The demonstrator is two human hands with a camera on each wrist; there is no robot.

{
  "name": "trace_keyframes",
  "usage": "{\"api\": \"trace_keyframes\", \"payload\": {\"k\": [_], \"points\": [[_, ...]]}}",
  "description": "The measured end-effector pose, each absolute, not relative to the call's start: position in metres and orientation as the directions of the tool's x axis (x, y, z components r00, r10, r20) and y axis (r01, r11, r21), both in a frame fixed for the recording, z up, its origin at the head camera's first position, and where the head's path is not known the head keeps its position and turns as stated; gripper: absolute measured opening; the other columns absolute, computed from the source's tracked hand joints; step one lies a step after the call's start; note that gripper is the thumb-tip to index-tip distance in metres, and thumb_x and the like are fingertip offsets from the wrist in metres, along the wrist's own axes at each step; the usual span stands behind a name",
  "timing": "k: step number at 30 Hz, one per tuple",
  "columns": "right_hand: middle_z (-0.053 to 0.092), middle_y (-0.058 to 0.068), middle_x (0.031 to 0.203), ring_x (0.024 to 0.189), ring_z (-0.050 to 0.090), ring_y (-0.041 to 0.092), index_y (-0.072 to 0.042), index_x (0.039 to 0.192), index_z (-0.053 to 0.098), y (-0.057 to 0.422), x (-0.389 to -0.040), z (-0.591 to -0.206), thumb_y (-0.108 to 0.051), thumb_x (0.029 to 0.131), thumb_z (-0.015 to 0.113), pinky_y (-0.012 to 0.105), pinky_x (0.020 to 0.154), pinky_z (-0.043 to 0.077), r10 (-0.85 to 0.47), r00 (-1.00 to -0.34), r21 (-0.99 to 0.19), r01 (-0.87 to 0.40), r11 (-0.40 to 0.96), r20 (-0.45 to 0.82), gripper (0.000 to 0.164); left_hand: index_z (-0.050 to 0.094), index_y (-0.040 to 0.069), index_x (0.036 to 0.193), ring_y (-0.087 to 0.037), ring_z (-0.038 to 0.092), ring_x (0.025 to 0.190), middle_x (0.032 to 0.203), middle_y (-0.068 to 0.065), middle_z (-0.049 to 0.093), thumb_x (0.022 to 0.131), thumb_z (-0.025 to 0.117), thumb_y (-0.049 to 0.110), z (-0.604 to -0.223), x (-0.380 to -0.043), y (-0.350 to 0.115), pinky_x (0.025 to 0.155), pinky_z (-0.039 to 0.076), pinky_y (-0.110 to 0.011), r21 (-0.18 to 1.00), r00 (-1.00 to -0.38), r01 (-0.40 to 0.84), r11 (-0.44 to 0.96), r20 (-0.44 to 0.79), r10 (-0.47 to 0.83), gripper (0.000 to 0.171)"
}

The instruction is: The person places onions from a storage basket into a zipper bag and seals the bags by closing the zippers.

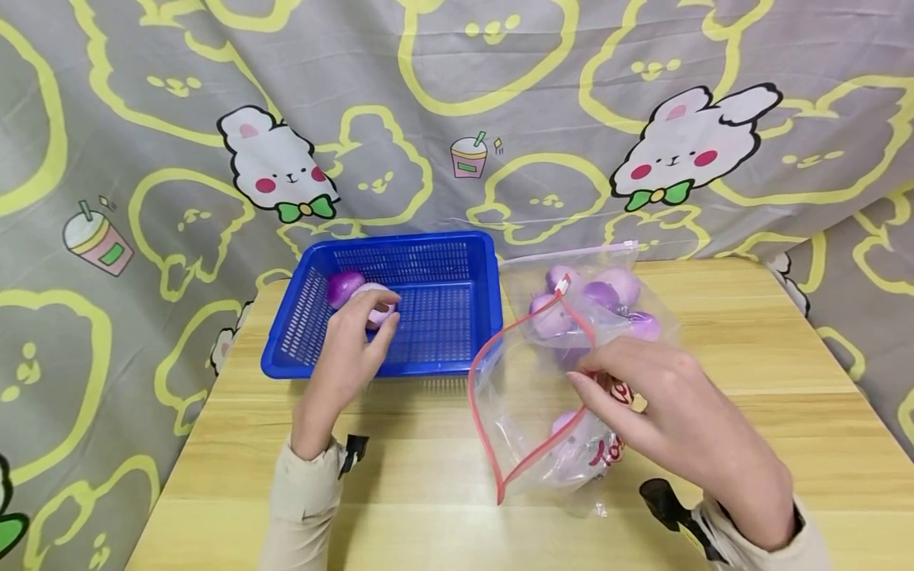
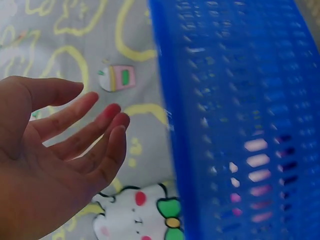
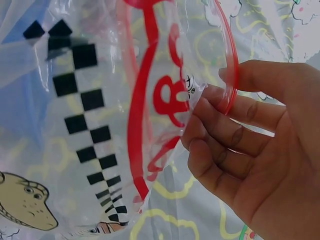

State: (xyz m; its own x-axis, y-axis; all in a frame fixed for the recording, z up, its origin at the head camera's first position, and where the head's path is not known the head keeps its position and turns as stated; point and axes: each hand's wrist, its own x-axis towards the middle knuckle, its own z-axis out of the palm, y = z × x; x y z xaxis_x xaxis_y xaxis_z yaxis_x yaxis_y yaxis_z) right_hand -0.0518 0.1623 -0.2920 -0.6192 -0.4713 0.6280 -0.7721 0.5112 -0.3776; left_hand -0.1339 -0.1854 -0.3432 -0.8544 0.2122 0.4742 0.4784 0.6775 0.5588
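My left hand is over the left part of a blue plastic basket, its fingers loosely bent. The left wrist view shows that hand beside the basket wall with nothing in its fingers. Below it in the basket lie a dark purple ball-like piece and a paler one, partly hidden by the fingers. My right hand pinches the red zip edge of a clear zip bag between thumb and fingers. The bag's mouth gapes toward the basket. Red lettering and black checks show on the bag.
Behind the red-edged bag lies another clear bag with a pale pink zip strip and several round purple pieces. A pale purple piece shows through the front bag. The wooden table meets a patterned grey curtain at the back.
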Motion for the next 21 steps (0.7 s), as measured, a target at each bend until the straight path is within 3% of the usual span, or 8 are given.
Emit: {"api": "trace_keyframes", "payload": {"k": [8, 13, 18, 21], "points": [[0.060, -0.018, 0.081, 0.073, 0.053, -0.002, -0.020, 0.089, 0.069, 0.155, -0.050, -0.293, -0.037, 0.104, 0.049, 0.014, 0.068, 0.046, -0.492, -0.629, -0.364, -0.764, 0.533, 0.602, 0.031, 0.065, 0.002, 0.115, -0.036, 0.056, 0.114, 0.121, -0.017, 0.062, 0.092, 0.068, 0.005, -0.359, -0.152, -0.199, 0.094, 0.045, -0.050, 0.550, -0.874, 0.416, 0.724, 0.463, 0.150, 0.023], [0.058, -0.018, 0.080, 0.071, 0.052, -0.001, -0.022, 0.090, 0.068, 0.151, -0.048, -0.295, -0.034, 0.102, 0.052, 0.014, 0.067, 0.045, -0.502, -0.631, -0.346, -0.761, 0.548, 0.591, 0.024, 0.063, 0.001, 0.118, -0.039, 0.049, 0.121, 0.129, -0.020, 0.056, 0.087, 0.071, 0.002, -0.369, -0.162, -0.203, 0.099, 0.040, -0.053, 0.558, -0.905, 0.346, 0.754, 0.410, 0.112, 0.032], [0.057, -0.018, 0.079, 0.070, 0.051, 0.000, -0.022, 0.090, 0.068, 0.148, -0.049, -0.296, -0.022, 0.095, 0.064, 0.015, 0.065, 0.044, -0.508, -0.621, -0.336, -0.769, 0.545, 0.597, 0.006, 0.060, -0.001, 0.124, -0.042, 0.046, 0.124, 0.131, -0.024, 0.052, 0.085, 0.072, 0.001, -0.381, -0.177, -0.209, 0.101, 0.038, -0.056, 0.522, -0.920, 0.323, 0.789, 0.368, 0.134, 0.040], [0.058, -0.018, 0.080, 0.070, 0.052, 0.000, -0.022, 0.090, 0.068, 0.146, -0.049, -0.296, -0.015, 0.089, 0.070, 0.016, 0.065, 0.045, -0.510, -0.624, -0.333, -0.766, 0.550, 0.591, 0.007, 0.058, -0.003, 0.126, -0.045, 0.045, 0.124, 0.132, -0.027, 0.050, 0.084, 0.072, 0.001, -0.388, -0.186, -0.213, 0.101, 0.037, -0.057, 0.494, -0.928, 0.312, 0.812, 0.340, 0.150, 0.044]]}}
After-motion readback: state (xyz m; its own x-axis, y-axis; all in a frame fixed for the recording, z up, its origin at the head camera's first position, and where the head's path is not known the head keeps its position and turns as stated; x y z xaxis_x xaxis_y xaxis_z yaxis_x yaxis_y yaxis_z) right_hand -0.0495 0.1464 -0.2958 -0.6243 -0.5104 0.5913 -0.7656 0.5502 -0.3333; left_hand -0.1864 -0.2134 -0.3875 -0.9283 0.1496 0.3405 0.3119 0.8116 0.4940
